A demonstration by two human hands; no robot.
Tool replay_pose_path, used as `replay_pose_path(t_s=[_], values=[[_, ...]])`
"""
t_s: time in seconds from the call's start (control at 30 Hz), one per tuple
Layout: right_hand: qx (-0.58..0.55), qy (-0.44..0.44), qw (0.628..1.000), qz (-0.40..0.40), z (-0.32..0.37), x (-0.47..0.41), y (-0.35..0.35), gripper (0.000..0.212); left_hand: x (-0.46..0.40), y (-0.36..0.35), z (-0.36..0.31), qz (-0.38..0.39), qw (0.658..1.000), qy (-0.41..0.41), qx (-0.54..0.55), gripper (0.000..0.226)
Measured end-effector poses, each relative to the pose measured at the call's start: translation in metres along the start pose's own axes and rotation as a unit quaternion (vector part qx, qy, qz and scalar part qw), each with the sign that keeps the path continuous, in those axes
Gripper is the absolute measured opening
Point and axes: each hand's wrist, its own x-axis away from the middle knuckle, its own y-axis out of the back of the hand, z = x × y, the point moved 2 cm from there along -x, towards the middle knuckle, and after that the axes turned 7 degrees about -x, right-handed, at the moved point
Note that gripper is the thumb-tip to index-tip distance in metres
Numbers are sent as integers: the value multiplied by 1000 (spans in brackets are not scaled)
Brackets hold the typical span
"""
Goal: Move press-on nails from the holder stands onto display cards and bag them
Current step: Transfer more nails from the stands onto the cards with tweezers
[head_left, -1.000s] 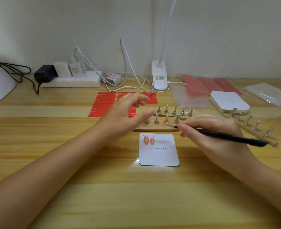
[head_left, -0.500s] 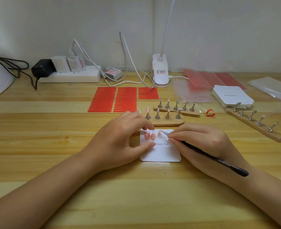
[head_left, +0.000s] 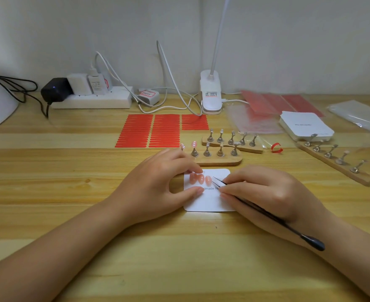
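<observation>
The fingers of the right hand (head_left: 273, 192) pinch a pair of black tweezers (head_left: 266, 212), whose tips rest at the third pink nail (head_left: 208, 179) on the white display card (head_left: 210, 201). The left hand (head_left: 157, 188) pins that card to the counter (head_left: 70, 192), forefinger curled onto its top edge and thumb pressing near the printed line; it grips nothing.

To set this nail well, keep the card pinned, line the nail up level with its two neighbours, press it down flat, then let the tweezers go without dragging it sideways.

Three nails lie in a row on the card. On the near holder stand (head_left: 216, 160) I count two nails left, on the leftmost pegs, though the left hand partly hides one of them, so that count is tentative. Three stands are in view: the near one, one just behind it (head_left: 232, 144), and a long one (head_left: 336, 166) off to the right; the pegs on those two look bare. A stack of spare cards (head_left: 306, 125) and clear bags (head_left: 251, 120) wait at the back right.
</observation>
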Motion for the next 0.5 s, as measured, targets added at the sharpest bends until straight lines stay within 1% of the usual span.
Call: replay_pose_path(t_s=[0.17, 0.23, 0.33, 0.43, 0.5], values=[[2, -20, 1000, 0, 0, 3, 7, 20, 1, 0, 0, 7, 1000, 5, 1, 27], [-29, -44, 998, -18, -2, 2, 10, 16, 1, 0, 0, 9, 1000, 5, 5, 26], [-83, -85, 991, -65, -5, 2, 11, 11, 0, -1, 0, 11, 1000, 7, 6, 27], [-131, -124, 977, -115, -9, 0, 12, 13, 0, -1, 1, 12, 1000, 10, 6, 29], [-128, -127, 978, -105, -10, 0, 13, 16, 0, -2, 2, 14, 1000, 11, 6, 31]])
